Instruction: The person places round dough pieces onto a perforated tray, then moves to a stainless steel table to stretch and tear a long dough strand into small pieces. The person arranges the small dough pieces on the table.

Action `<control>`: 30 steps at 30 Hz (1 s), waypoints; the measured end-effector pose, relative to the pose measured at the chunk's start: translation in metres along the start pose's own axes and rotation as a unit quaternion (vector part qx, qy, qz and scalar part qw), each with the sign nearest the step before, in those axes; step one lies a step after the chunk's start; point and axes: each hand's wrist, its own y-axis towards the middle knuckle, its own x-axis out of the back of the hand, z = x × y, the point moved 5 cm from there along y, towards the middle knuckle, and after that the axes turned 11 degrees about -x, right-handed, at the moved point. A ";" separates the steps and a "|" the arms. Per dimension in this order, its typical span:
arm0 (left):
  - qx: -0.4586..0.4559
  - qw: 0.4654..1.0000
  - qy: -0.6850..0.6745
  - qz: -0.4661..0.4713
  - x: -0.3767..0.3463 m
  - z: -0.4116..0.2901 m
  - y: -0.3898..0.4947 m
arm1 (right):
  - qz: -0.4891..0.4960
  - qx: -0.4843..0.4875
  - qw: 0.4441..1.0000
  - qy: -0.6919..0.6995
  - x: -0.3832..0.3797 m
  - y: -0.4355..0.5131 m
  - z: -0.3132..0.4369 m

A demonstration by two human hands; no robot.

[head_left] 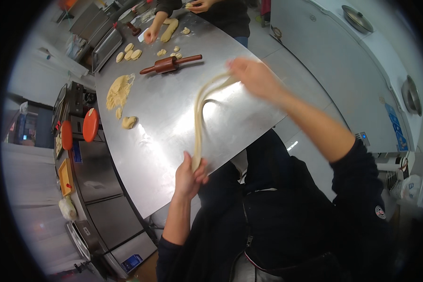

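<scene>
A long strand of pale dough [198, 116] hangs in a curve between my two hands, above the steel table [162, 137]. My left hand [192, 174] grips its lower end at the table's near edge. The far end is in my right hand [248, 75], which is blurred by motion. Beyond the strand lies a brown wooden rolling pin [166, 65]. A crumbly mound of yellow dough or filling [118, 91] and a small dough lump [129, 122] rest at the left. Farther back are several flat dough rounds [128, 54] and small dough pieces [161, 52].
Across the table a co-worker's hand [150, 35] is beside a thick dough roll [170, 30]. A metal tray [106, 49] sits at the left edge. Orange-red round objects [91, 125] stand on the left counter. A white chest freezer [338, 63] is at the right.
</scene>
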 end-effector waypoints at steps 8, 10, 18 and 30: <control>-0.061 0.991 -0.073 -0.095 -0.084 -0.054 0.034 | 0.091 0.106 0.988 0.065 -0.082 -0.132 0.029; -0.076 0.989 -0.123 -0.004 -0.093 -0.066 0.031 | 0.008 -0.121 0.962 0.243 -0.078 -0.106 -0.014; -0.022 0.969 -0.158 0.187 -0.112 -0.076 0.001 | 0.465 -0.277 0.685 0.487 -0.126 -0.068 -0.018; 0.105 0.986 -0.023 0.127 -0.121 -0.032 -0.016 | 0.193 0.201 0.950 -0.144 -0.034 -0.012 0.053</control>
